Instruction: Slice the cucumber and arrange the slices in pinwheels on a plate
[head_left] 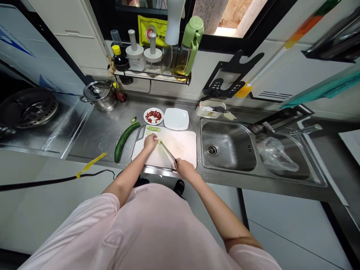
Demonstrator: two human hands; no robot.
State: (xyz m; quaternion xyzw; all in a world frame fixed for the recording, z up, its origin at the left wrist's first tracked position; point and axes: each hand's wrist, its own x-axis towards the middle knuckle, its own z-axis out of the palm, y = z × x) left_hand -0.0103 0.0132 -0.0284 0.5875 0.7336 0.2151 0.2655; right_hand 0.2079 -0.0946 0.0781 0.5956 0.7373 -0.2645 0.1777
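Note:
My right hand (185, 168) is wrapped round the handle of a knife (168, 151), whose blade points up and left across the white cutting board (182, 144). At the blade's tip lies a pale green cucumber slice (159, 142). My left hand (150, 142) is beside that slice with its fingers curled together; whether anything is pinched in them is hidden. Behind it, a row of cucumber slices (153, 129) lies along the board's far left edge. A long dark green cucumber (123, 142) rests left of the board, with a cut end piece (133, 120) just behind it.
Behind the board stand a plate of chopped red pieces (153, 116) and a white square plate (176, 119). A steel pot (99, 96) is at back left. To the right is a sink (227, 146); a rack (168, 77) with jars and bottles hangs above the counter.

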